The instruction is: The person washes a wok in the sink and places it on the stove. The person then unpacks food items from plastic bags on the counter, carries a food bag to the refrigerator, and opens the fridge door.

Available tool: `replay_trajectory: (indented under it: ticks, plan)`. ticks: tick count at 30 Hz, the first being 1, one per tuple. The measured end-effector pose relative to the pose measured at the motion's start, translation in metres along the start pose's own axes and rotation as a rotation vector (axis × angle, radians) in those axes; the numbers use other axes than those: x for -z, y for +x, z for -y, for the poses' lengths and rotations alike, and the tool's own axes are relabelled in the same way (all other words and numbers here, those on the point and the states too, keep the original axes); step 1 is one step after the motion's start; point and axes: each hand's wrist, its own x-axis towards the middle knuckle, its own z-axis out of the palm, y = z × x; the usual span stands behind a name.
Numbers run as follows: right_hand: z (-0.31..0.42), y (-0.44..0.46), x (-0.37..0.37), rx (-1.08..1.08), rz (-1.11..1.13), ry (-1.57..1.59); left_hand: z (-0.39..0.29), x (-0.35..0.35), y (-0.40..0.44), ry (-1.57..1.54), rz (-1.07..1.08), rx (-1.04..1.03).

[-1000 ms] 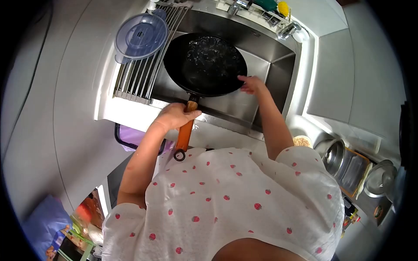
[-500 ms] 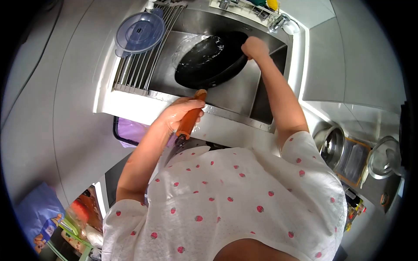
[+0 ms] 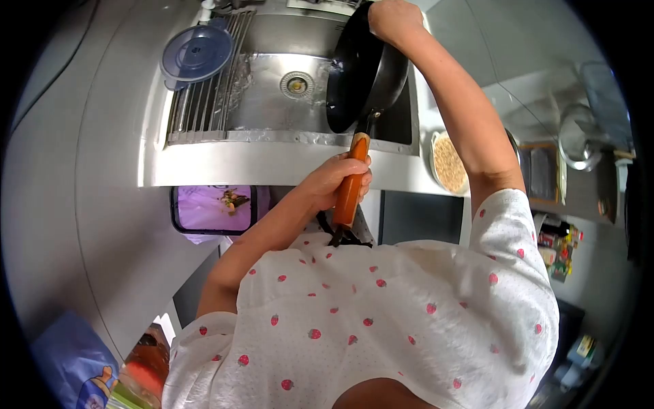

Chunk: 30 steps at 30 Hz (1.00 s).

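A black wok [image 3: 392, 78] is tipped on its side over the right part of the steel sink [image 3: 269, 112], its dark inside facing left. My left hand [image 3: 334, 180] is wrapped round its brown wooden handle [image 3: 349, 194], in front of the counter edge. At the far rim, my right hand [image 3: 396, 22] is closed on the wok's edge. Its fingertips are partly hidden. The sink drain [image 3: 297, 85] shows to the left of the wok, with wet patches on the steel around it.
A clear bluish lid [image 3: 197, 54] lies on the rack [image 3: 201, 112] at the sink's left. Below the counter is a bin [image 3: 214, 208] lined with a purple bag, scraps inside. A bowl of grains [image 3: 449, 163] stands on the right, with a glass lid [image 3: 579, 140] beyond.
The wok has moved right and turned up onto its side, uncovering the drain. Both hands moved right with it, the right one farther away. The view shifted, bringing the grain bowl into sight.
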Motion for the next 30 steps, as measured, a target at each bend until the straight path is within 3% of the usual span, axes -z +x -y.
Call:
replay_trajectory:
  ticks: [6,13,22,27,30]
  plan:
    - [-0.018,-0.048,0.042,-0.083,-0.163,-0.047,0.017,-0.022,-0.014,0.049,0.070,-0.022]
    - [-0.024,-0.089,0.083,-0.148,-0.159,-0.068,0.042,-0.043,-0.015,0.066,0.139,-0.053]
    - [-0.031,-0.149,0.101,-0.060,-0.203,-0.090,0.090,-0.057,-0.008,0.090,0.113,-0.171]
    - [-0.034,-0.173,0.094,-0.008,-0.472,-0.059,0.118,-0.066,-0.006,0.129,0.089,-0.227]
    - [-0.031,-0.187,0.095,-0.026,-0.511,-0.015,0.128,-0.065,-0.007,0.146,0.100,-0.262]
